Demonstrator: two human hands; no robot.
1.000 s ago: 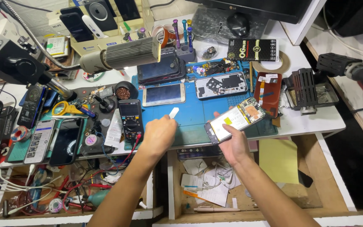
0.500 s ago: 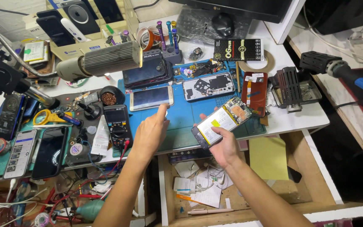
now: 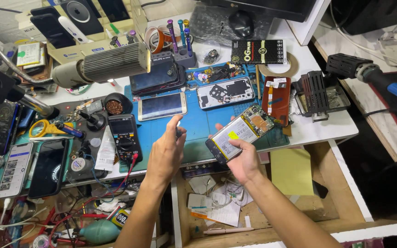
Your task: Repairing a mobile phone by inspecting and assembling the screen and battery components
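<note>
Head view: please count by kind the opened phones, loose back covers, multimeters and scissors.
Opened phones: 2, held phone, lying phone
Orange back cover: 1
Multimeter: 1
Scissors: 1
Total: 5

Opened phone [image 3: 241, 132] in right hand [image 3: 243, 160]: matt white battery, bare circuit boards. Beneath it, blue mat [image 3: 198, 126], matt, rubbery. Left of mat, meter [image 3: 124, 137]: matt black plastic; scissors [image 3: 42, 129]: glossy yellow handles.

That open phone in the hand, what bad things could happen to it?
The right hand holds the open phone by one end above the blue mat, so it might slip and drop. Its bare battery and boards face up, and the left hand is close with something small pinched in its fingers, so a poke could perhaps damage them.
</note>
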